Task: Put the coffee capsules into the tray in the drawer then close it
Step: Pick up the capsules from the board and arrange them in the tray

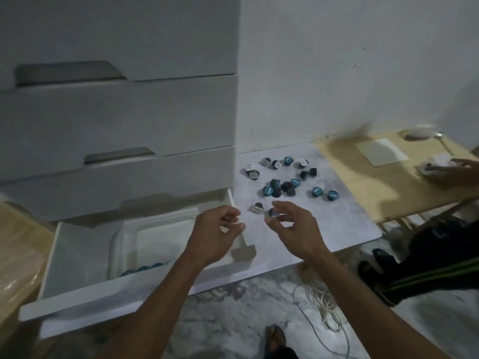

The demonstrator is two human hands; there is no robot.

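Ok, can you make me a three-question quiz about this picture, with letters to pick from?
1. Where is the clear tray?
A. inside the open drawer
B. on the yellow board
C. on the floor

2. What colour are the capsules already in the tray?
A. red
B. blue
C. yellow

3. What is the right hand doing?
A. pushing the drawer
B. resting on the floor
C. pinching a capsule

Answers:
1. A, the tray sits in the pulled-out bottom drawer.
2. B, blue tops show along the tray's near edge.
3. C, its fingertips hold a dark capsule above the white board.
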